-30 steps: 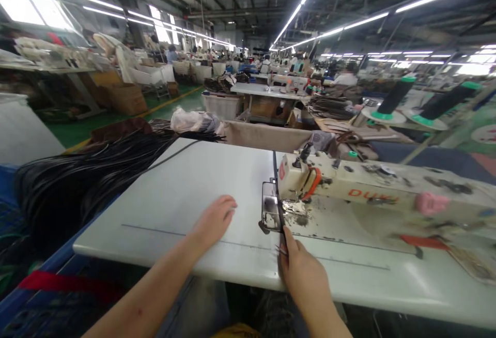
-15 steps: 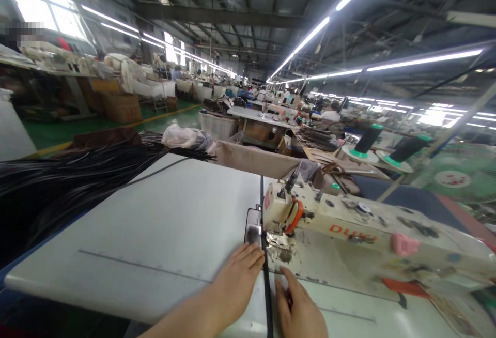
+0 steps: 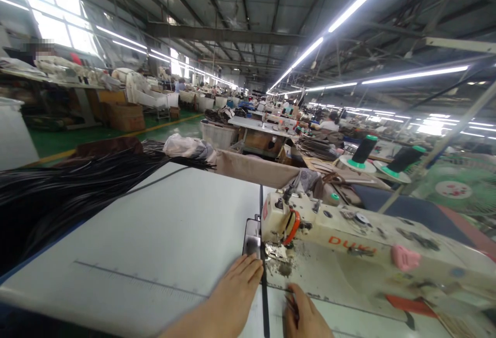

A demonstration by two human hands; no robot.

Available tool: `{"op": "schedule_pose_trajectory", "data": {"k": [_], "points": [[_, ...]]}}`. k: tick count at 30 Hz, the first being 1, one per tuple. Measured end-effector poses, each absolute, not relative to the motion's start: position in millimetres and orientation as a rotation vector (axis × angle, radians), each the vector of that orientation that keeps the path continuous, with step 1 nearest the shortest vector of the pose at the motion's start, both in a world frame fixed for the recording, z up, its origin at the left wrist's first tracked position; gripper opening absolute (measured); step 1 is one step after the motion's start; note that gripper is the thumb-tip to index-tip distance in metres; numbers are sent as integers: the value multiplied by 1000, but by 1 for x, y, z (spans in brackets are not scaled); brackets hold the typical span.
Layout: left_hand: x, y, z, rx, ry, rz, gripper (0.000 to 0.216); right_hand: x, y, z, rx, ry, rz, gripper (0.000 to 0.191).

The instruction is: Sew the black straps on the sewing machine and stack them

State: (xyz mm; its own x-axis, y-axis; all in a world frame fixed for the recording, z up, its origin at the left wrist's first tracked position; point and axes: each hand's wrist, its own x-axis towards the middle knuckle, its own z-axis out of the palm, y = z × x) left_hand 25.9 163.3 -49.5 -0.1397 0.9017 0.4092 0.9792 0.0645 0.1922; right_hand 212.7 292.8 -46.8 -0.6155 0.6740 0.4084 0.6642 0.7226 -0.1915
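A narrow black strap (image 3: pixel 264 296) runs toward me across the white sewing table (image 3: pixel 155 245) and passes under the head of a cream sewing machine (image 3: pixel 349 245). My left hand (image 3: pixel 236 291) lies flat on the table just left of the strap, fingers stretched toward the metal plate (image 3: pixel 252 245) at the needle. My right hand (image 3: pixel 304 317) rests just right of the strap at the bottom edge, fingers curled, with something thin and dark between them that I cannot make out.
A big heap of black straps (image 3: pixel 58 188) lies off the table's left side. Behind the table hangs a beige cloth (image 3: pixel 256 168). Black thread cones (image 3: pixel 362 151) stand at the back right. Other sewing stations and workers fill the hall beyond.
My left hand slid right from the open table to the strap beside the needle plate. My right hand dropped lower in view. The camera tilted upward.
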Motion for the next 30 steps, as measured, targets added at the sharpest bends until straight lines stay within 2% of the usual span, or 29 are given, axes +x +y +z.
{"op": "schedule_pose_trajectory", "data": {"k": [6,30], "points": [[29,159,-34,-1952,-2226,-641,59,216,285,-23,-976,-2578,94,37],[17,170,-37,-1939,-2249,-661,54,214,275,-12,-1010,-2567,122,37]]}}
